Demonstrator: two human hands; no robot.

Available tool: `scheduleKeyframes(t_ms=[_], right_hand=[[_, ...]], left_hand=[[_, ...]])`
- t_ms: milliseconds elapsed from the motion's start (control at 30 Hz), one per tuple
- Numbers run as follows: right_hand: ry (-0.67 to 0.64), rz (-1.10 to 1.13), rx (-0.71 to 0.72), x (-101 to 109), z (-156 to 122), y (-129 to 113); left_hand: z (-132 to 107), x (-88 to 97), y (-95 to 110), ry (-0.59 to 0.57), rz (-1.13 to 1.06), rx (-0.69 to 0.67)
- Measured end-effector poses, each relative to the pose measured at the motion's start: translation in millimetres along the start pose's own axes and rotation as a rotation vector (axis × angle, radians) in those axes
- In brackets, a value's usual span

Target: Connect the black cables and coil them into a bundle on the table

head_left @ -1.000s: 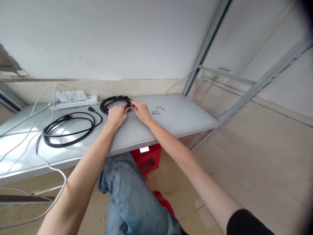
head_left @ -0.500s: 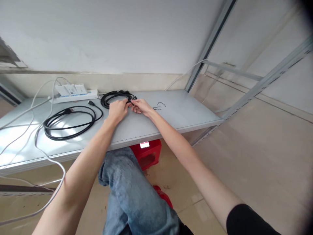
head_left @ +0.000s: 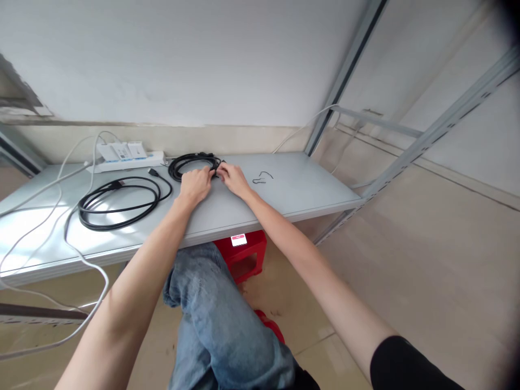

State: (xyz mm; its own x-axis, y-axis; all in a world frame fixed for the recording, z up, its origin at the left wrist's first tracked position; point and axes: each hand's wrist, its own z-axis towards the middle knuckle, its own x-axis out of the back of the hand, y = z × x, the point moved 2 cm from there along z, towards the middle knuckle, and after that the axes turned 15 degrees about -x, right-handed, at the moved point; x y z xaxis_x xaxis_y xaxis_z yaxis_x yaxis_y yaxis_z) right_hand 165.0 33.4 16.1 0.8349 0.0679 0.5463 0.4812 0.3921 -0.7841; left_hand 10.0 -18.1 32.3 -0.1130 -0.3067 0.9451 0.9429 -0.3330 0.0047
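Note:
A coil of black cable lies at the back of the grey shelf. My left hand is closed on the coil's right side, its thumb pointing right. Right beside it, my right hand pinches at the coil's right edge with the palm turned down. Whatever sits between those fingertips is too small to make out. Short thin black ties rest on the shelf to the right. Another black cable, loosely looped with its plug showing, lies to the left.
A white power strip with white adapters stands against the wall, back left. White cords hang over the shelf's left front edge, near my left forearm. Below the shelf is a red stool with a lit phone-like screen. Metal posts rise at right.
My right hand has rolled from fingers curled underneath to palm down, staying at the coil's edge. My left hand keeps its grip. The view has shifted slightly.

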Motion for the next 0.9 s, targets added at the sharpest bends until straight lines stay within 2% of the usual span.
scheduleKeyframes(t_ms=[167, 333, 567, 733, 900], right_hand=[[-0.097, 0.273, -0.232, -6, 4, 3], [-0.192, 0.376, -0.406, -3, 2, -4], [-0.332, 0.428, -0.396, 2, 5, 2], [-0.321, 0.510, -0.437, 3, 7, 4], [-0.308, 0.472, -0.406, 5, 5, 2]], left_hand=[[-2, -1.6, 2, -0.023, -0.007, -0.052], [-1, -4.6, 0, -0.010, -0.016, -0.090], [0, -4.4, 0, -0.019, -0.023, -0.094], [1, -2.7, 1, -0.018, -0.015, -0.101], [0, -1.0, 2, -0.010, -0.016, -0.143]])
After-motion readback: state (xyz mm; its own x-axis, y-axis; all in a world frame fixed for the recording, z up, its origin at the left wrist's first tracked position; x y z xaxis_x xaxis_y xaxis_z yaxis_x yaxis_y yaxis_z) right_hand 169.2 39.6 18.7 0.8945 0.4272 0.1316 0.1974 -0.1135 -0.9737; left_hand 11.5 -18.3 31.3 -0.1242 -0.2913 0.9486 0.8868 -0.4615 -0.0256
